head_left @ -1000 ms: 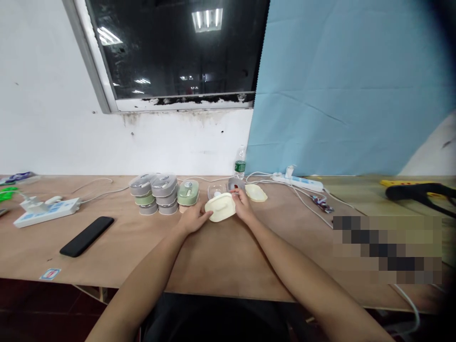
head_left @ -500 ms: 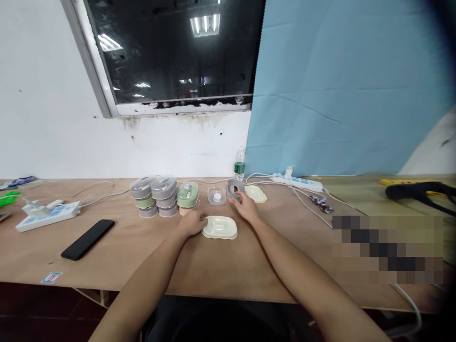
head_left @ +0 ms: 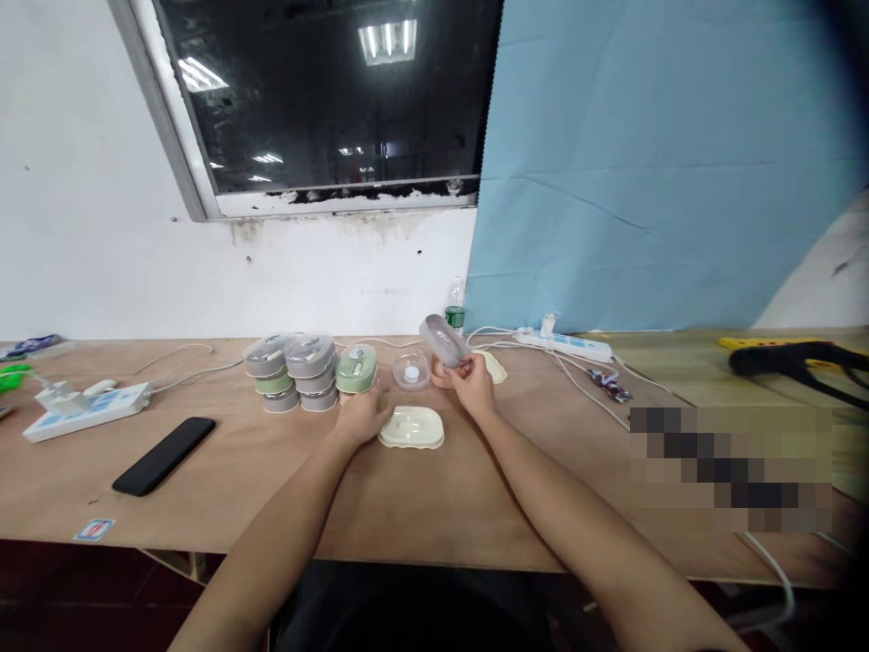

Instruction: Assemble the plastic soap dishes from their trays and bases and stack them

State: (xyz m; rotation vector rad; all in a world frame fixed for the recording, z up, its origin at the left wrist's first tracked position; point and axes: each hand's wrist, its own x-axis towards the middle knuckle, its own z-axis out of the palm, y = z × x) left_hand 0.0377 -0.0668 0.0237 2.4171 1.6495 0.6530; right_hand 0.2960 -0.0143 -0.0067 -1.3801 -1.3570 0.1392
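Observation:
My right hand (head_left: pixel 472 385) holds a grey oval plastic lid (head_left: pixel 443 340) up off the table, tilted, just behind the clear round dish (head_left: pixel 411 371) with its white centre knob. My left hand (head_left: pixel 363 418) rests on the wood, fingers apart and empty, right beside the left end of a cream oval soap dish (head_left: pixel 411 427). A pale cream tray (head_left: pixel 494 367) lies partly hidden behind my right hand. Just beyond my left fingers stands a green-lidded box (head_left: pixel 357 369), next to stacks of grey and green boxes (head_left: pixel 291 371).
The wooden table (head_left: pixel 434 516) holds a black phone (head_left: pixel 163 455), a power strip (head_left: pixel 85 412) with cables, and a second power strip (head_left: pixel 563 345). A water bottle (head_left: pixel 454 308) stands at the wall. A black and yellow tool (head_left: pixel 787 355) lies far right.
Both hands have let go of the cream dish, which now lies flat on the table. My right hand has taken the grey lid and raised it off the table.

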